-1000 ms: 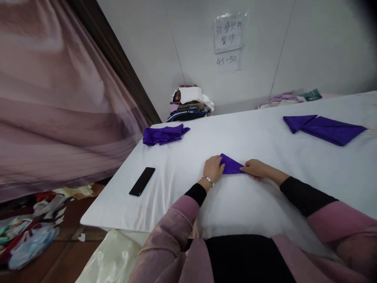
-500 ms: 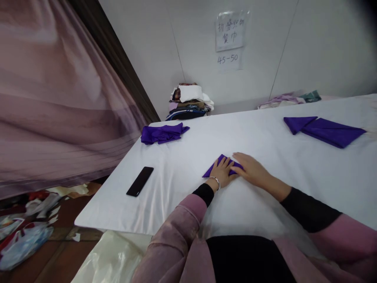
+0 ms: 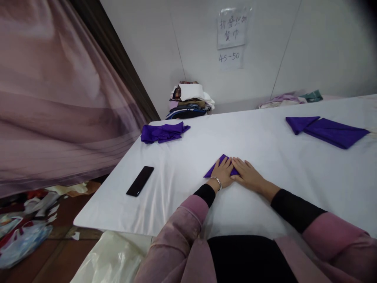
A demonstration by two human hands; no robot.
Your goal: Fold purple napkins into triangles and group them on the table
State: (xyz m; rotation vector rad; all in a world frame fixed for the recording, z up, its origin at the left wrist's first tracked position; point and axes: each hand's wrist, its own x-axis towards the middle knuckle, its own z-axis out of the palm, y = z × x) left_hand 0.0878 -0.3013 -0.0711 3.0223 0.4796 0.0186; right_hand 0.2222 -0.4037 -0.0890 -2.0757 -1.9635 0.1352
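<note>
A purple napkin (image 3: 212,169), folded into a small triangle, lies on the white-covered table (image 3: 188,212). My left hand (image 3: 223,173) rests flat on it with fingers apart; a silver bracelet circles the wrist. From the right, my right hand (image 3: 249,175) lies flat over the napkin's right part, its fingertips meeting the left hand's fingers. Both hands press down from above and neither grips the cloth. Under the fingers, part of the napkin is hidden.
A crumpled purple cloth (image 3: 165,133) lies at the far left, and folded purple napkins (image 3: 335,133) lie at the right. A black phone (image 3: 140,181) sits near the left edge. Behind the table is a clothes pile (image 3: 190,103). A pink curtain (image 3: 67,102) hangs at left.
My right hand has shifted down over the napkin's right corner and flattened there, covering it. The left hand stays in place on the cloth.
</note>
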